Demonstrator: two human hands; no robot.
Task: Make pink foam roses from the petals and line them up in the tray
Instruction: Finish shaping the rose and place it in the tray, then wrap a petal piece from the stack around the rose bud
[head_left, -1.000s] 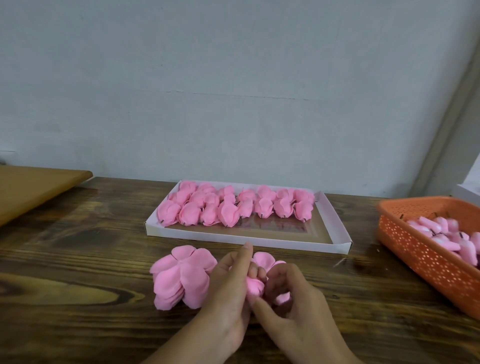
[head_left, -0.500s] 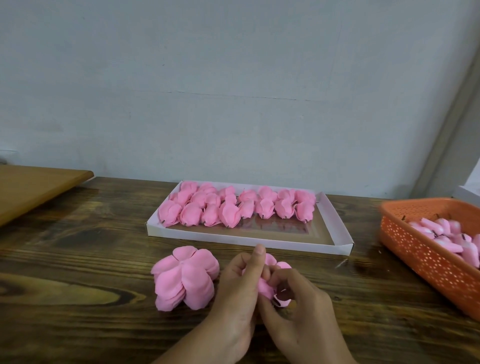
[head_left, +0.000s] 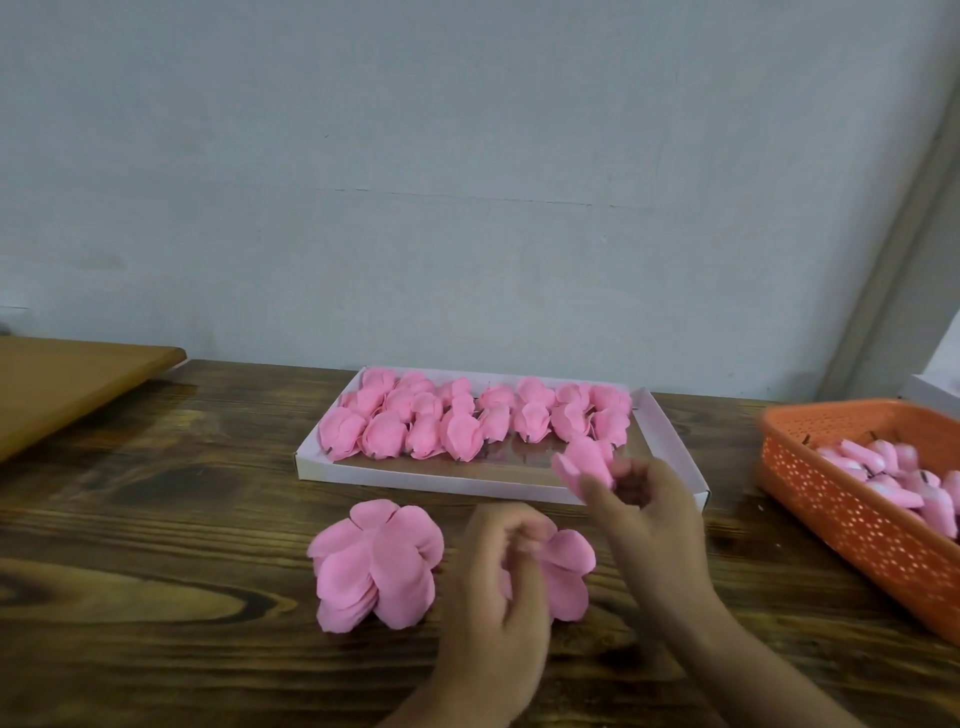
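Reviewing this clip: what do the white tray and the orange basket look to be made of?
White tray: likely thin matte cardboard, given its folded walls and crisp corners. Orange basket: probably moulded plastic, semi-matte, with walls pierced by regular small holes.

Dark wooden table (head_left: 156, 545) carries white tray (head_left: 447, 480), orange basket (head_left: 852, 519), petal stack (head_left: 376, 564).

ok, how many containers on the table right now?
2. The white cardboard tray sits at the middle back with rows of finished roses; the orange perforated basket sits at the right edge, partly cut off, so more may be out of frame.
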